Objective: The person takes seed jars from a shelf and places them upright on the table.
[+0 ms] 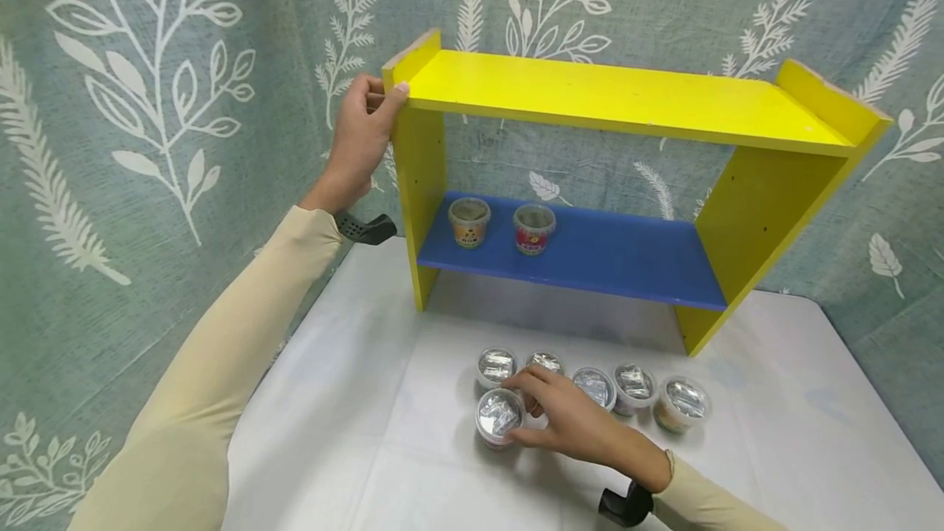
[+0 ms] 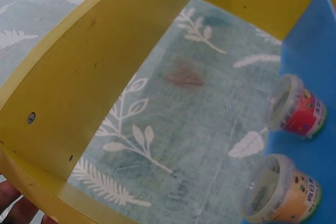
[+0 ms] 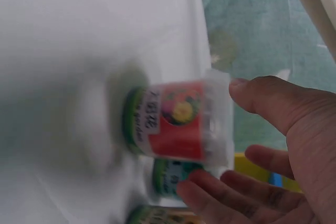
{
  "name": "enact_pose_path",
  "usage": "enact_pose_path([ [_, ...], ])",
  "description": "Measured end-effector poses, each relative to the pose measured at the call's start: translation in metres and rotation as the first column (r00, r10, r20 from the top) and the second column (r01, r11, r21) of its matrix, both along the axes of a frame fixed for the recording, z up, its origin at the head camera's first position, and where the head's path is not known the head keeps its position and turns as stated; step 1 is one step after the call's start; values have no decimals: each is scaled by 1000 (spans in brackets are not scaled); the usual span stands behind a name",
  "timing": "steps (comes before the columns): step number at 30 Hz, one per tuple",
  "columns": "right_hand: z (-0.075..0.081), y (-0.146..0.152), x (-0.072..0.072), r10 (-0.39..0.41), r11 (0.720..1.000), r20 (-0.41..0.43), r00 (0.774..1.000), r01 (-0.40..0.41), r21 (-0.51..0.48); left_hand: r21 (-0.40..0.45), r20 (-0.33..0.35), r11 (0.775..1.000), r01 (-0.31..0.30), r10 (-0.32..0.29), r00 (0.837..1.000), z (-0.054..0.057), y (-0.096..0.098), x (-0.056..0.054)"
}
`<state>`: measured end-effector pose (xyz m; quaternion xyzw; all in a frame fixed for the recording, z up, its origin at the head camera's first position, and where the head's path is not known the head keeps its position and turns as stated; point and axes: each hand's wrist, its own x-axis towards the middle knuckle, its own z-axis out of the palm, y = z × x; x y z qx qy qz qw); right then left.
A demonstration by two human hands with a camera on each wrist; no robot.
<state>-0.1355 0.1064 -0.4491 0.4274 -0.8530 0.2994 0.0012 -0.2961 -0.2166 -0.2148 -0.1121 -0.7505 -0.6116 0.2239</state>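
Observation:
My left hand [image 1: 359, 133] grips the upper left corner of a yellow and blue shelf [image 1: 634, 97], thumb on its front edge. In the left wrist view only a few fingertips [image 2: 18, 203] show at the yellow panel. On the white table, my right hand [image 1: 571, 416] is around a small lidded plastic tub [image 1: 499, 415] with silvery contents under its clear lid. The right wrist view shows this tub's red label [image 3: 178, 119] with a flower picture. There the thumb [image 3: 257, 94] is right at the lid's rim, and the other fingers are spread below the tub.
Two tubs, one orange-labelled [image 1: 469, 224] and one red-labelled [image 1: 534, 229], stand on the left of the blue board [image 1: 619, 256]. Several more lidded tubs [image 1: 682, 404] form a row before the shelf. A leaf-patterned curtain [image 1: 243, 105] hangs behind and at the sides.

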Motion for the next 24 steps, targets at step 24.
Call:
enact_pose_path([
  [24, 53, 24, -81, -236, 946, 12, 972, 233, -226, -21, -13, 1000, -18, 18, 1000, 0, -1, -1],
])
